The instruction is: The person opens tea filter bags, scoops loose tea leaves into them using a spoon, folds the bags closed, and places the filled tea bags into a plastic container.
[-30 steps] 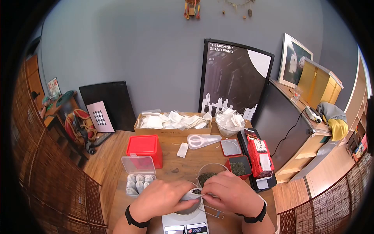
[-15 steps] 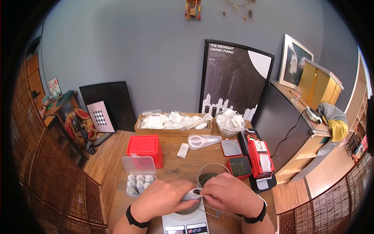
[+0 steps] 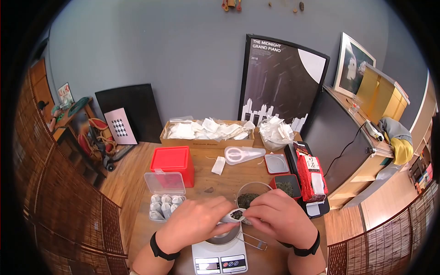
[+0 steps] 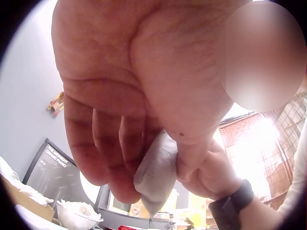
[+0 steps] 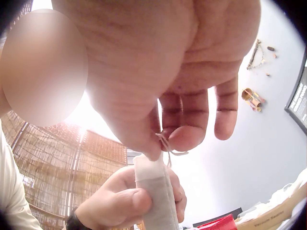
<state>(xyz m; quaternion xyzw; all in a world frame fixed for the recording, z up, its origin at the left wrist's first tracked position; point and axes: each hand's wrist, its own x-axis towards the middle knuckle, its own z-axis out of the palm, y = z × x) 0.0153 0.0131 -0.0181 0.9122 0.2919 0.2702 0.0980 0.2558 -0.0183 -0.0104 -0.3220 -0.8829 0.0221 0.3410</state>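
A white drawstring tea bag (image 3: 229, 217) with dark tea leaves (image 3: 237, 214) showing in its mouth is between my hands in the head view. My left hand (image 3: 195, 224) grips the bag's side between thumb and fingers; the left wrist view shows the pale bag (image 4: 158, 177) hanging at those fingertips. At the bag's top edge, my right hand (image 3: 282, 215) pinches with thumb and index finger, by a loose white string (image 5: 169, 155) in the right wrist view. Below is a metal bowl (image 3: 222, 240) on a white digital scale (image 3: 201, 256), partly hidden by my hands.
Left stands an open clear box (image 3: 166, 183) of filled bags, near a red canister (image 3: 172, 160). A glass bowl (image 3: 253, 185) of leaves and a red tin (image 3: 299, 191) of tea are beyond my right hand. Behind lie a cardboard box (image 3: 201, 143) of white bags and scissors (image 3: 236, 153).
The head view has tilted down, shifting the scene upward. More of the dark leaves shows in the bag's mouth. Both hands keep their hold on the bag.
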